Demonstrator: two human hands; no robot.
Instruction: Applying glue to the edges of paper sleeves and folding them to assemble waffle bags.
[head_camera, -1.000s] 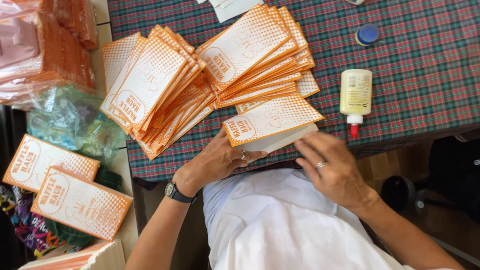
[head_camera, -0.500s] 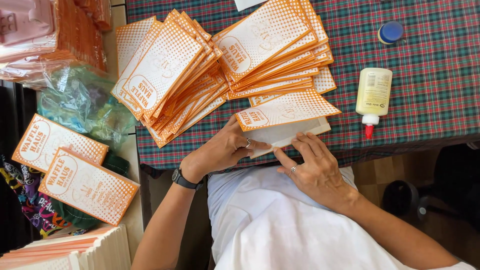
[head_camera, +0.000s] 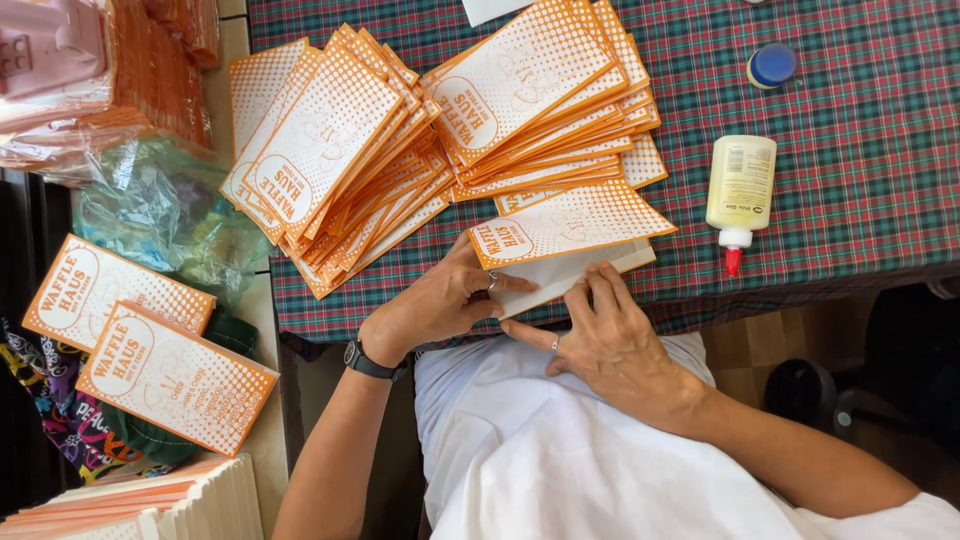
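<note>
An orange-and-white paper bag (head_camera: 565, 222) lies at the near edge of the plaid-covered table (head_camera: 860, 200), its white lower flap (head_camera: 570, 272) folded out toward me. My left hand (head_camera: 440, 300), with a ring and a dark wristwatch, presses its fingers on the bag's left end. The fingers of my right hand (head_camera: 610, 340), also ringed, rest flat on the white flap along its lower edge. Just behind the bag, two fanned piles of the same bags (head_camera: 330, 160) (head_camera: 540, 90) cover the table.
A pale yellow glue bottle (head_camera: 740, 195) with a red tip lies right of the bag, a blue cap (head_camera: 772, 65) beyond it. Left of the table are more bags (head_camera: 170, 375), a clear plastic bag (head_camera: 160, 210), a wrapped orange bundle (head_camera: 100, 70) and a stack (head_camera: 130, 505).
The view has shifted slightly. My right hand has moved left along the white flap, and my left hand stays pressed on the bag's left end.
</note>
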